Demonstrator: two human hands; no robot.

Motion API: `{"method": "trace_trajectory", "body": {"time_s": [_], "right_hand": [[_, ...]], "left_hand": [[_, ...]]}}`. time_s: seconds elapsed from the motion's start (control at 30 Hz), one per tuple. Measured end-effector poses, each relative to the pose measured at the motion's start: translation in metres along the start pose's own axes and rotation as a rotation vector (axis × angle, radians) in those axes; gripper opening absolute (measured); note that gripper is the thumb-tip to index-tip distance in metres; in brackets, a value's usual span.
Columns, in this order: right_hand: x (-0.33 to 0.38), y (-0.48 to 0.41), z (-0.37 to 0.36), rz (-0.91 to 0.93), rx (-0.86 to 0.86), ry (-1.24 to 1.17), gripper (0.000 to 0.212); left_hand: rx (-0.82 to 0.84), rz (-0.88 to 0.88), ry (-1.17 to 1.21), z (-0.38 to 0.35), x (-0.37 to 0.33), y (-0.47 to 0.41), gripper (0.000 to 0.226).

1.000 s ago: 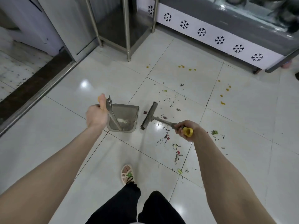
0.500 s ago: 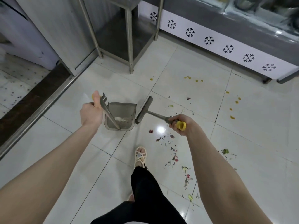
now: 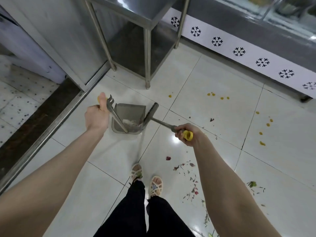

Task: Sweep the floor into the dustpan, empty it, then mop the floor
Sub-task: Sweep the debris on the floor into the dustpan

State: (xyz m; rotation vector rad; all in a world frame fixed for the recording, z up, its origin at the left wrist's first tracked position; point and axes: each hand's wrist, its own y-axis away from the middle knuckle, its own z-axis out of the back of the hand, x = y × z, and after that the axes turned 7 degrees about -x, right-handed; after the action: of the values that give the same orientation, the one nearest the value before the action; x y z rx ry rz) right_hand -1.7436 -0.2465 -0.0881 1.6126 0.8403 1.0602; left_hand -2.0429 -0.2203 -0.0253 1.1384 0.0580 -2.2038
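While the grey, boxy dustpan (image 3: 129,117) sits on the glossy tiles (image 3: 213,74) just beyond the feet, its lip should press flat so the stiff broom (image 3: 151,112), touching its right edge, pushes scraps in. The left hand (image 3: 96,115) grips its thin metal handle, the right hand (image 3: 185,132) clasps the yellow-capped broomstick. Leafy scraps (image 3: 189,177) lie near right.

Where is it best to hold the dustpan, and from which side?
Grip the dustpan handle near its top end, from the left, as the left hand does: it slants up leftward from the pan, and the broom head lies along its right side.
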Motion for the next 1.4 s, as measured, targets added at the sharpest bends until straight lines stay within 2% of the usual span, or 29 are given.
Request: {"method": "trace_trajectory", "body": {"time_s": [0.1, 0.27, 0.53, 0.83, 1.0, 1.17, 1.3, 1.4], "right_hand": [[0.021, -0.013, -0.024, -0.013, -0.014, -0.026, 0.003], [0.049, -0.032, -0.055, -0.030, -0.040, -0.099, 0.002], [0.057, -0.038, -0.054, -0.090, -0.140, -0.199, 0.013], [0.022, -0.011, 0.016, -0.094, -0.203, -0.222, 0.009], [-0.011, 0.008, 0.071, -0.107, -0.211, -0.199, 0.007], [-0.042, 0.029, 0.115, -0.090, -0.268, -0.294, 0.007], [-0.045, 0.038, 0.124, -0.088, -0.251, -0.295, 0.007], [-0.036, 0.046, 0.127, -0.039, -0.215, -0.279, 0.007]], "left_hand": [[0.040, -0.014, 0.000, -0.008, -0.013, -0.030, 0.083], [0.083, -0.011, -0.020, -0.020, -0.026, -0.076, 0.085], [0.138, -0.036, -0.065, -0.046, -0.041, -0.108, 0.093], [0.214, -0.068, -0.128, -0.073, -0.049, -0.068, 0.089], [0.238, -0.105, -0.135, -0.089, -0.044, -0.028, 0.097], [0.247, -0.093, -0.113, -0.096, -0.038, 0.008, 0.106], [0.265, -0.085, -0.080, -0.097, -0.038, 0.033, 0.112], [0.256, -0.092, -0.071, -0.095, -0.040, 0.044, 0.108]]}}
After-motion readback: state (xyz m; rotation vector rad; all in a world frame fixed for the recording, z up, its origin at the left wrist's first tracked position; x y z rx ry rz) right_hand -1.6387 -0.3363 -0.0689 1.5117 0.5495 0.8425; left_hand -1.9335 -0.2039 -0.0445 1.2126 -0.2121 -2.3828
